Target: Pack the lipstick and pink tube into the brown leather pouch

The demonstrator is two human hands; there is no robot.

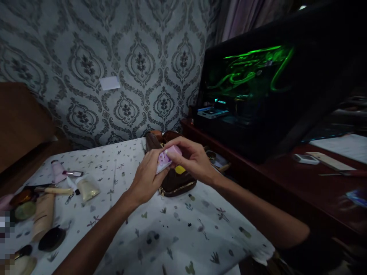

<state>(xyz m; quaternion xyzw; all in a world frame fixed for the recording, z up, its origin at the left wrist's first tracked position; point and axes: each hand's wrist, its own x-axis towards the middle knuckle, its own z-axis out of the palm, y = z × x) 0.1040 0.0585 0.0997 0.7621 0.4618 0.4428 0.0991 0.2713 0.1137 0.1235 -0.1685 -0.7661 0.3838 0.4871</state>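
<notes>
Both my hands meet over an open brown cosmetic bag (175, 182) that stands on a white floral-print cloth (177, 229). My left hand (147, 177) and my right hand (192, 156) together grip a small pink and white packet (166, 157), held just above the bag's opening. Something yellow (180, 169) shows inside the bag under my right hand.
Cosmetics lie at the left of the cloth: a pink tube (58, 170), a lipstick (73, 173), a brush (56, 190), a pale jar (88, 188), a beige tube (43, 215), a black compact (52, 238). A dark wooden desk (286, 187) at right carries a green-lit computer case (252, 88).
</notes>
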